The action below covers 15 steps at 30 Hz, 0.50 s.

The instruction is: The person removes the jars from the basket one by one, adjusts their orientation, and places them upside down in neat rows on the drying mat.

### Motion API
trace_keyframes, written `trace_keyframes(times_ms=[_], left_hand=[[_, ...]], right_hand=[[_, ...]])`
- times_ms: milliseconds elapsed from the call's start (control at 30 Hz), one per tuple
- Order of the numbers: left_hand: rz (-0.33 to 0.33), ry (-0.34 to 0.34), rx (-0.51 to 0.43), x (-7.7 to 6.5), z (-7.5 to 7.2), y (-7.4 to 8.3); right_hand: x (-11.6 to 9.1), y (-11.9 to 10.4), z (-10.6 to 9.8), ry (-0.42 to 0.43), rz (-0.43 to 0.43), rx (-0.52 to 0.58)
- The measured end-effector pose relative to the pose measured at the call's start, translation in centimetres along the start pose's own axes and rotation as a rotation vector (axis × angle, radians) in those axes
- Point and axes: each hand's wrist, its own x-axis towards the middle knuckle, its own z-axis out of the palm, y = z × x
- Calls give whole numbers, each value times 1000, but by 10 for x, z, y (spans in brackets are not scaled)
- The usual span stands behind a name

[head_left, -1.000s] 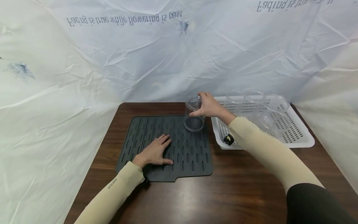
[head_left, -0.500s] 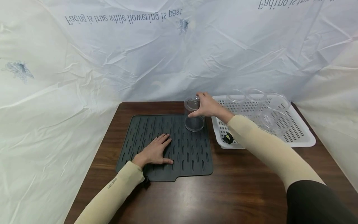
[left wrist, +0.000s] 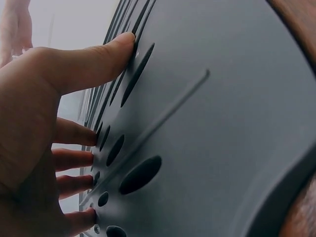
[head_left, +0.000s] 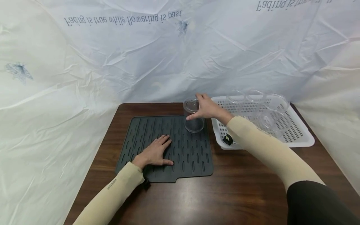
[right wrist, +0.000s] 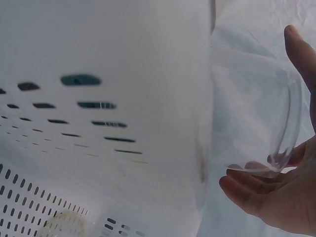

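Note:
A clear cup [head_left: 194,125] stands at the back right corner of a dark grey slotted drying mat [head_left: 188,173]; it looks upside down. My right hand [head_left: 208,107] holds it near the top, with thumb in front and fingers behind. In the right wrist view, the fingers [right wrist: 242,190] lie along the side of the transparent cup [right wrist: 247,118], and part of it is hidden by the basket. My left hand [head_left: 154,153] rests on the mat with spread fingers. Its thumb [left wrist: 113,54] touches the mat surface in the left wrist view.
Beside the mat on the right is a white perforated basket [head_left: 306,140] holding several clear cups [head_left: 277,120]. Both mat and basket are on a brown wooden table [head_left: 213,200]. A pale printed sheet [head_left: 157,56] hangs behind the table.
The right hand and the top of the cup have shifted slightly left, while the cup's lower end has hardly moved. The left hand stays in place on the mat.

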Motion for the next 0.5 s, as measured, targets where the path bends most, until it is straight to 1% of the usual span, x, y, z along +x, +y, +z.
trace_keyframes(times_ms=[133,233,367,500], left_hand=[[-4,1,4,0,2,-1],[-2,3,0,-1,4,-1],[5,6,-3,-1,5,-1],[15,14,-5,-1,2,1]], right_hand=[[-6,1,-6,27,-24,27],[-14,0,-14,56,-49,54],[-32,0,-30,109,-62,74],[-54,4,-47,192,-52,89]])
